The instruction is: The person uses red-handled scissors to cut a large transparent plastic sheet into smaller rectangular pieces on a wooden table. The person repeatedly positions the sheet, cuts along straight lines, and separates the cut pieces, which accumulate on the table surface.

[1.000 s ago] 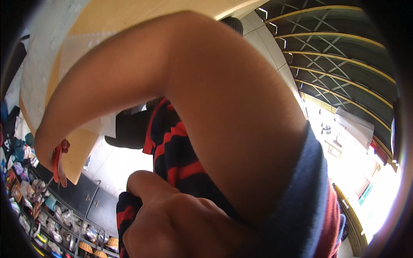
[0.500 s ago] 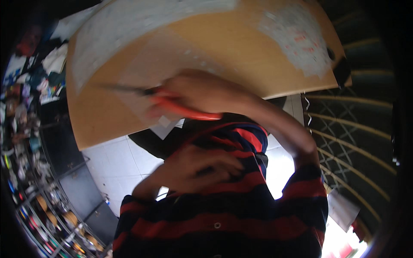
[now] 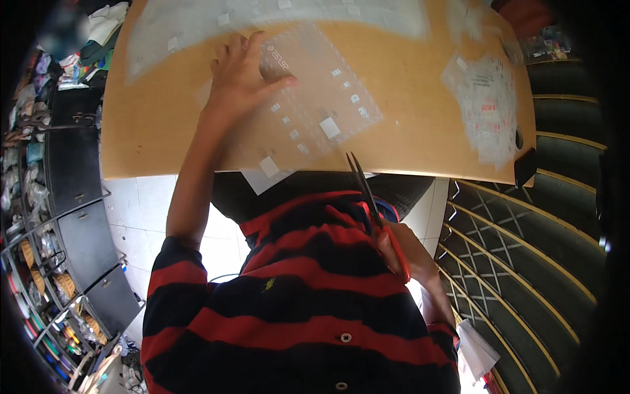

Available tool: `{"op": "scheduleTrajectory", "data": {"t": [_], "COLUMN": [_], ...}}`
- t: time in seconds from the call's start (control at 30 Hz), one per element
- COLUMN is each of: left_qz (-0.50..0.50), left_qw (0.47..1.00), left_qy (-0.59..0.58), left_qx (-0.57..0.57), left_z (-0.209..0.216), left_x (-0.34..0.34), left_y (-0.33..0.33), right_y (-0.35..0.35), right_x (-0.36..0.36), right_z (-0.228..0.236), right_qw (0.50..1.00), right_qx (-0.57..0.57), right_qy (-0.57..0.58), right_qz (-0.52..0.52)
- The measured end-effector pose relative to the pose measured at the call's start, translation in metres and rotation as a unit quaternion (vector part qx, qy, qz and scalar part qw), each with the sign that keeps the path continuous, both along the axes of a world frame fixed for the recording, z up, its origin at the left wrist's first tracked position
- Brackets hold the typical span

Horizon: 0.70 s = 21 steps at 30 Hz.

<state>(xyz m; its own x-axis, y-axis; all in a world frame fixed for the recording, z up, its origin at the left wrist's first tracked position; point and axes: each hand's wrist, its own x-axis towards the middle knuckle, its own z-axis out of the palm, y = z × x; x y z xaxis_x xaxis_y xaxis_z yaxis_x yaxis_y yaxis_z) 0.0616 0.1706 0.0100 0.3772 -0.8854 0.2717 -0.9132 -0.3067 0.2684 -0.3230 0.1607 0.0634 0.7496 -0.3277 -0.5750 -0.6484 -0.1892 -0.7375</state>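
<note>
My left hand (image 3: 239, 82) reaches over the table with its fingers spread, its thumb at a clear plastic sheet (image 3: 331, 56) that carries small white printed marks. A second clear piece (image 3: 266, 134) lies beside that sheet and partly under it, one corner jutting past the table's near edge. Each of the two bears a small white square. Low on the right, close to my striped shirt, my right hand (image 3: 408, 253) grips red-handled scissors (image 3: 367, 194). Their dark blades point up toward the table edge, the tips slightly apart.
The tan table (image 3: 420, 111) has a curved far side. More clear plastic (image 3: 203, 33) spreads along its back, and a heap of plastic sheets (image 3: 485, 108) lies at its right. Dark cabinets (image 3: 92, 236) and filled shelves stand left; dark slats with yellow edges (image 3: 512, 230) run along the right.
My right hand has drawn the scissors back from above the sheet to my right side. My left hand has gone from near my body out to the plastic sheet. The view has shifted.
</note>
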Motion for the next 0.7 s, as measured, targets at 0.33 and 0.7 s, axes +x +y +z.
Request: {"op": "scheduleTrajectory", "data": {"t": [0.33, 0.7], "left_qz": [0.005, -0.001], "left_qw": [0.997, 0.996], "left_qy": [0.067, 0.030], "left_qx": [0.022, -0.079], "left_z": [0.003, -0.013], "left_x": [0.001, -0.009], "left_y": [-0.006, 0.006], "right_y": [-0.005, -0.014], "right_x": [0.027, 0.042], "right_z": [0.015, 0.007], "right_qw": [0.998, 0.996], "right_qx": [0.003, 0.067], "right_qy": [0.058, 0.056], "right_qz": [0.001, -0.011]}}
